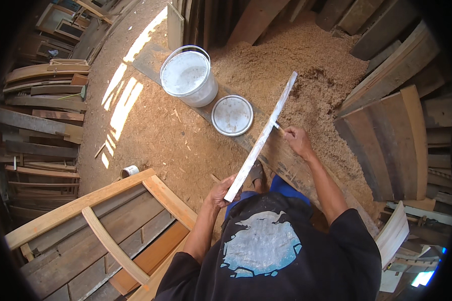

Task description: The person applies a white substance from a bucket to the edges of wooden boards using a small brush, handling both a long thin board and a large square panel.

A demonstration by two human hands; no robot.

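Note:
A long white-coated wooden strip [261, 138] runs slantwise in front of me, its far end raised toward the upper right. My left hand [222, 193] is closed around the strip's near end. In my right hand [297, 140] I grip what looks like a small paintbrush [280, 128]; its whitish head touches the strip's right side near the middle. Beyond the strip, a round white-smeared can or lid [232, 116] rests on a wooden plank [281, 155]. A white bucket [203, 94] with a raised wire handle stands farther along that plank.
A curved wooden frame [118, 246] lies at the lower left, with a small can [129, 171] by its far edge. Sawdust [311, 70] is heaped at the upper right. Boards [386, 143] lean along the right, and stacked timber [45, 120] lines the left.

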